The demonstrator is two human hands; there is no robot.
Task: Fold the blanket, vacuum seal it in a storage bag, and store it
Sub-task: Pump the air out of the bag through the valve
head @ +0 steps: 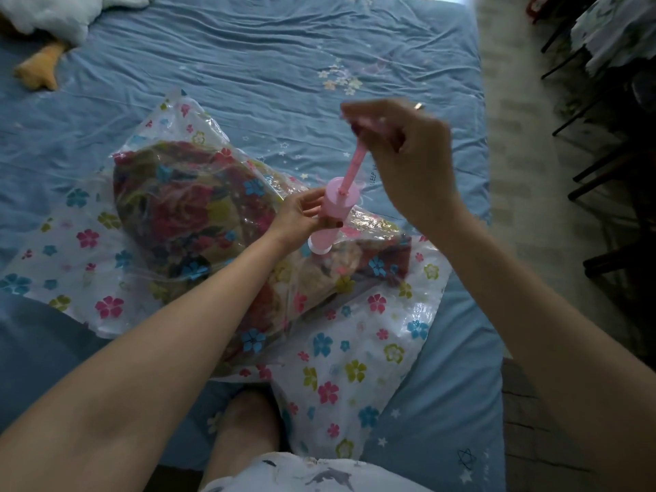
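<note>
Half-hidden pump handle — blurred fingers

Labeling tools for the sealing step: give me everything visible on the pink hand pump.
The pink hand pump looks like smooth plastic: a fat cylinder with a flat top cap, a paler base collar, and a thin pink rod pulled well out of the cap. It stands tilted, base on the flowered storage bag over the blanket. The left hand grips the cylinder; the right hand holds the rod's top, hiding the handle.
</note>
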